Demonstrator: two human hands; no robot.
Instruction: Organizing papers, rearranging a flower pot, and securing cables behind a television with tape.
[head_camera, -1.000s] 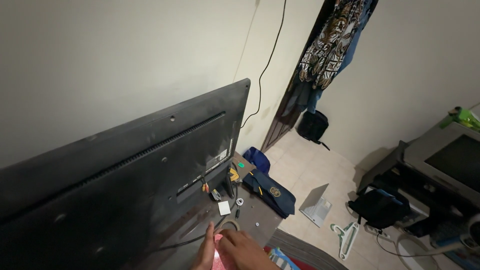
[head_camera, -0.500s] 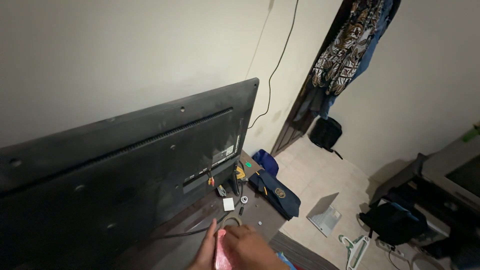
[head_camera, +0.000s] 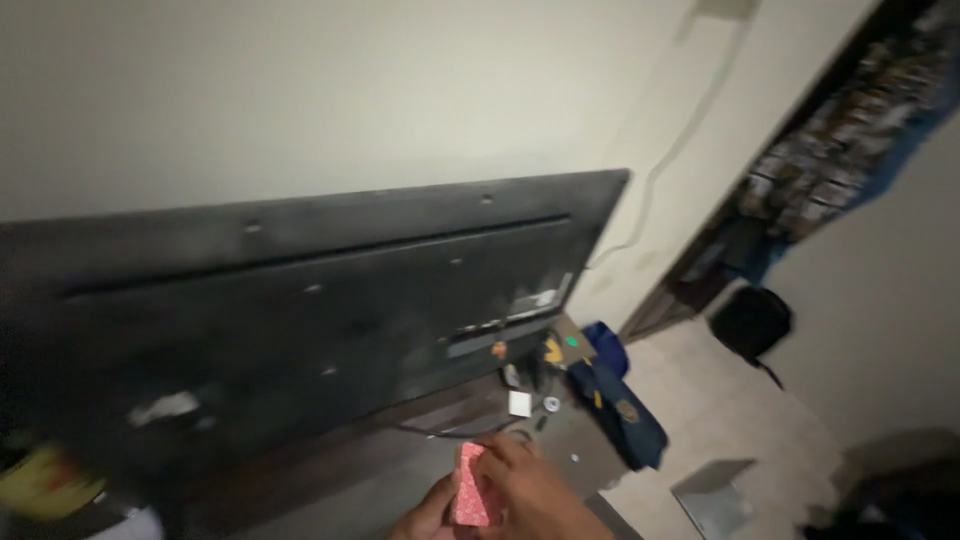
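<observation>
A small pink speckled block (head_camera: 470, 487) — likely light and a little soft, best pinched by its long edges — sits at the worktop's (head_camera: 360, 490) near edge. The right hand (head_camera: 535, 490) has its grip closed around it; the left hand's (head_camera: 425, 518) grip supports beneath — closure unclear.

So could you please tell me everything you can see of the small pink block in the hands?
The pink block is a small flat rectangle, speckled and rough-looking like a sponge or abrasive pad. It stands roughly upright, its broad face toward the camera, low in the frame before the dark panel. The left hand and right hand hold it between them.
</observation>
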